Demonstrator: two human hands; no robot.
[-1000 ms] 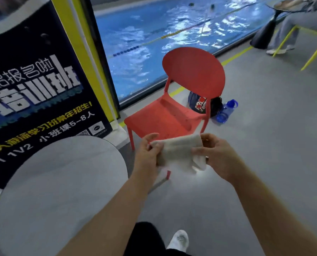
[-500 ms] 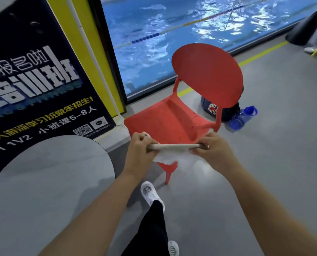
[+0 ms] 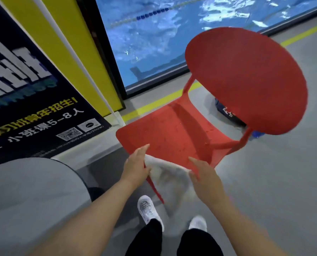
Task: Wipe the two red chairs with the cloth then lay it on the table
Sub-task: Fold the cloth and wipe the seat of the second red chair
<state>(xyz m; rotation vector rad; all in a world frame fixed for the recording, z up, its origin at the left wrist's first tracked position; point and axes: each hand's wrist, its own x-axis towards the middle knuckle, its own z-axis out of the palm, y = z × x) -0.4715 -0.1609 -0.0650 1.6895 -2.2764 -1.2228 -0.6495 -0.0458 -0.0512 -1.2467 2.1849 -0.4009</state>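
A single view, worn on the person's head, faces forward and steeply down through a wide lens. It stands close over the red plastic chair with the round back (image 3: 246,80), whose seat fills mid-frame. Nearer than the chair are the left hand (image 3: 135,163) and right hand (image 3: 204,179), gripping a pale cloth (image 3: 169,179). Left of the chair is the round grey table (image 3: 34,191), and beyond the chair the blue pool water behind glass (image 3: 154,34).
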